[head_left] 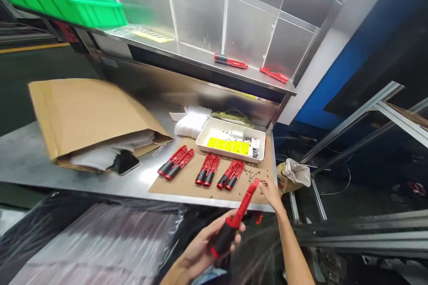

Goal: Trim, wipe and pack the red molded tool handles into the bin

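Observation:
My left hand (202,242) is wrapped round the black grip of a red and black tool housing (246,202), held tilted in front of the table edge with its red end pointing up. Beside that red end is my right hand (271,193), fingers bent and drawn together; whether they touch the housing or pinch something small is not clear. On the brown paper (180,187) lie three pairs of similar housings (176,162), (207,170), (231,174). Small dark screws (254,173) are scattered near my right hand.
A white tray (203,144) holds yellow labels (228,146) and small dark parts. To its left are a white stack (192,124), a cardboard box (96,115) and a phone (126,163). Two red pieces (230,61), (274,75) and a green bin (67,2) sit on the shelf.

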`<act>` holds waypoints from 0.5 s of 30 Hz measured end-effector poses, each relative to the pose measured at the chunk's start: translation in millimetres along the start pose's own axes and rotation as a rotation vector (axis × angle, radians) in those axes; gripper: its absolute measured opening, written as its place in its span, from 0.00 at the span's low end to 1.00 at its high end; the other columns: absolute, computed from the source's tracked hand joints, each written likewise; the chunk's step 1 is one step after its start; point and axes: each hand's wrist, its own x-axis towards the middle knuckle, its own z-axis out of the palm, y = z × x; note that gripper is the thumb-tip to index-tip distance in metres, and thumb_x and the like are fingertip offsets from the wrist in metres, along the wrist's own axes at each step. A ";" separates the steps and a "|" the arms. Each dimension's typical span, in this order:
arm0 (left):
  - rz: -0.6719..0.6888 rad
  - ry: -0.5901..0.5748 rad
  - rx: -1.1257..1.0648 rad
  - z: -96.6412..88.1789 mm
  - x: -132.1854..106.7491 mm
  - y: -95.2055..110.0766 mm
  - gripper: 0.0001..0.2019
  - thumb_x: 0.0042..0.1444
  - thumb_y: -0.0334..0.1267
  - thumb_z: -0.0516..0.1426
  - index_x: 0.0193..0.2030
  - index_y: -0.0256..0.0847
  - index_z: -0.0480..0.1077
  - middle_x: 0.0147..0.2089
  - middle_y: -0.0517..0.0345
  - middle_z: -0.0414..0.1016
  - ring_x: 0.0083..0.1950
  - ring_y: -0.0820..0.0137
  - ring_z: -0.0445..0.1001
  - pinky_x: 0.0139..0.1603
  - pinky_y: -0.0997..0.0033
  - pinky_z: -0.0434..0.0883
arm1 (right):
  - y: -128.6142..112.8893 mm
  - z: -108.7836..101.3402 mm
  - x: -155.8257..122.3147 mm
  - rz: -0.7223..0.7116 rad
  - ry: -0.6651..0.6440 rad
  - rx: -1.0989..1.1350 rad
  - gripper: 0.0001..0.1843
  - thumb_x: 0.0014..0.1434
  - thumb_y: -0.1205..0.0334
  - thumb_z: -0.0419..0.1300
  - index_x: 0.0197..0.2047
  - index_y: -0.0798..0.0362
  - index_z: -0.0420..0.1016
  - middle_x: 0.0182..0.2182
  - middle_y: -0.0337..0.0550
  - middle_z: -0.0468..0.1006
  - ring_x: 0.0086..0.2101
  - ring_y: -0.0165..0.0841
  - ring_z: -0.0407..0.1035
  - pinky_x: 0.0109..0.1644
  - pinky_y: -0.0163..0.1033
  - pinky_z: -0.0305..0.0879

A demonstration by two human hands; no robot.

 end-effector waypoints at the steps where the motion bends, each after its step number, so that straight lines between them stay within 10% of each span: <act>1: 0.045 0.050 0.010 -10.7 1.2 15.8 0.28 0.52 0.50 0.66 0.57 0.38 0.74 0.43 0.47 0.81 0.41 0.64 0.78 0.37 0.71 0.72 | -4.6 12.9 19.4 0.024 -0.018 -0.112 0.16 0.66 0.51 0.60 0.47 0.55 0.75 0.41 0.42 0.79 0.39 0.33 0.75 0.45 0.44 0.74; 10: 0.193 0.432 0.170 -56.6 4.3 127.8 0.41 0.50 0.54 0.66 0.68 0.45 0.62 0.52 0.50 0.79 0.49 0.59 0.78 0.52 0.63 0.74 | -12.4 85.7 86.6 0.172 -0.048 -0.685 0.18 0.67 0.53 0.59 0.54 0.55 0.72 0.50 0.46 0.76 0.47 0.38 0.73 0.52 0.51 0.72; 15: 0.434 0.423 1.071 -74.8 72.7 172.6 0.32 0.61 0.56 0.52 0.67 0.41 0.63 0.65 0.47 0.71 0.66 0.56 0.67 0.67 0.59 0.65 | -1.6 89.2 78.9 0.157 -0.036 -0.701 0.17 0.68 0.52 0.57 0.52 0.55 0.73 0.46 0.45 0.77 0.44 0.36 0.74 0.51 0.49 0.72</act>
